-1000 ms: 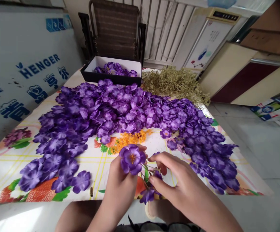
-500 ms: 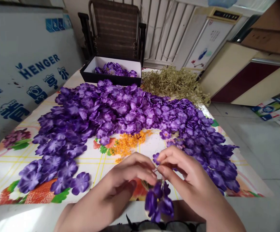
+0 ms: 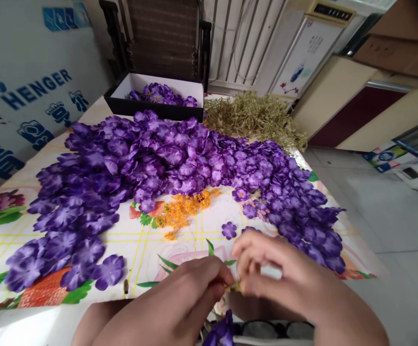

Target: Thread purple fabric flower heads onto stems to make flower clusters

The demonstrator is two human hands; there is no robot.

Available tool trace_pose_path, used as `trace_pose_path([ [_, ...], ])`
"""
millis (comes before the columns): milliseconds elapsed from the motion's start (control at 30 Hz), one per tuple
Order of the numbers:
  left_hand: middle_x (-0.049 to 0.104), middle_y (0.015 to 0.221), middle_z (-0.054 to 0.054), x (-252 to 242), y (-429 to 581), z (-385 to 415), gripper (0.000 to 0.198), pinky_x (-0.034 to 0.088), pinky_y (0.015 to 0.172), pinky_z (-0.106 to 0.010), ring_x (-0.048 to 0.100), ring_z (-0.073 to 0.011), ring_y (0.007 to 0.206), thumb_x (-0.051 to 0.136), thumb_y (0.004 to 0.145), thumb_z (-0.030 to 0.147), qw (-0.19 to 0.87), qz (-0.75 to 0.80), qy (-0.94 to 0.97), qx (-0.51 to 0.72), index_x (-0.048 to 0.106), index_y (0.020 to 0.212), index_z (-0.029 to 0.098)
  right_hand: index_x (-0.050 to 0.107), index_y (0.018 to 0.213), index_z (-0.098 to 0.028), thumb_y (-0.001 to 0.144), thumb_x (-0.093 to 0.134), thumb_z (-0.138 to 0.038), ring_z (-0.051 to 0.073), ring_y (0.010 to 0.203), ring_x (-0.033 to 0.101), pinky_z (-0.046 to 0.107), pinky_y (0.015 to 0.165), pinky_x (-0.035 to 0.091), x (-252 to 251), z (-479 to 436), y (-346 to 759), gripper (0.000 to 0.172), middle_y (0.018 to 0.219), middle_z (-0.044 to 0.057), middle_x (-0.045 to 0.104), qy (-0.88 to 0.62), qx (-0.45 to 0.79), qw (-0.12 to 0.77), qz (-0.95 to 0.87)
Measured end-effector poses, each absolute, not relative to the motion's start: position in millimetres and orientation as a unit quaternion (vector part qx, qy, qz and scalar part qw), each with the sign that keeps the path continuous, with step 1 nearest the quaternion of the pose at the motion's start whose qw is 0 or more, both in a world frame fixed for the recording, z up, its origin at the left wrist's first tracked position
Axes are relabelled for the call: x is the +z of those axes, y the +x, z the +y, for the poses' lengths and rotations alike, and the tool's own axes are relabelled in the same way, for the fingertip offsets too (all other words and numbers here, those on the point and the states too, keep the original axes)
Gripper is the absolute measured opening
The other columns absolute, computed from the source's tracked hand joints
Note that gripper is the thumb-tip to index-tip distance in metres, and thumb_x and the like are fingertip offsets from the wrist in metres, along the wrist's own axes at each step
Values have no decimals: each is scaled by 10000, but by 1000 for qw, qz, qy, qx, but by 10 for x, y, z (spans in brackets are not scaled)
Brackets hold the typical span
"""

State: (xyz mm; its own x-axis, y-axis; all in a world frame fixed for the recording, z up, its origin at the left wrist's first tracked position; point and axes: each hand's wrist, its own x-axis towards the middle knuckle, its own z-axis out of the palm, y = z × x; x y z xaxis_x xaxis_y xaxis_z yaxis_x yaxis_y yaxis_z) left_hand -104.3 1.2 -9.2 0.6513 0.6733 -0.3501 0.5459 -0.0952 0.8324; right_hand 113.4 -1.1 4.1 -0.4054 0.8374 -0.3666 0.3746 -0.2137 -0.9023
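Observation:
Both hands meet over the front edge of the table. My left hand (image 3: 190,290) is closed in a pinch around an artificial flower stem (image 3: 235,287), a thin yellowish-green piece whose tip shows between the hands. Purple flowers (image 3: 220,330) hang below my left fingers, partly cut off by the lower edge. My right hand (image 3: 277,271) pinches at the same stem, thumb against curled fingers; its exact grip is blurred. A single purple petal blossom (image 3: 228,230) lies on the tablecloth just beyond my right fingers.
A large heap of purple blossoms (image 3: 173,156) curves across the patterned tablecloth (image 3: 122,240). Orange sprigs (image 3: 182,211) lie inside the curve. A black box (image 3: 158,108) with more blossoms and a pile of green stems (image 3: 252,115) stand behind. A chair (image 3: 164,41) is at the far side.
The view has shifted slightly. My hands have come lower and nearer to me, and the hanging purple flowers have dropped toward the lower edge. The single blossom is now uncovered.

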Motion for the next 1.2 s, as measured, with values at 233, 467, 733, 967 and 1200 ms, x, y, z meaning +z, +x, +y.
trace_pose_path([
  [233,751,1048,28,-262,-1001,-177,280,502,691,-159,715,-158,847,499,911,227,403,366,811,216,612,1144,333,643,906,-176,859,531,-144,199,817,651,291,749,480,-409,247,1379,126,907,72,706,-708,285,151,-628],
  [467,755,799,56,-104,-898,-118,173,406,450,-181,664,-138,579,592,870,277,420,372,808,182,669,1011,340,629,1017,-100,787,606,-175,369,1023,595,443,839,432,-578,208,1404,243,1056,225,642,-769,224,96,-591],
  [733,637,690,12,-115,-774,40,296,425,632,-214,590,-148,681,429,950,343,538,421,714,153,615,759,217,582,811,-196,827,541,-97,213,829,632,297,723,434,-575,193,1388,108,834,59,683,-708,304,139,-622],
  [967,371,553,77,-266,-726,150,208,279,510,-221,355,-104,522,526,894,382,606,468,591,255,600,909,188,560,620,-199,688,763,-173,119,656,582,237,621,449,-284,115,1232,216,696,-29,635,-473,580,408,-522],
  [1200,397,528,59,-230,-701,146,232,268,485,-221,339,-92,499,619,842,380,623,423,580,311,709,804,169,639,595,-193,640,802,-63,106,621,616,227,579,467,-288,131,1112,213,658,-26,675,-330,680,460,-465],
])
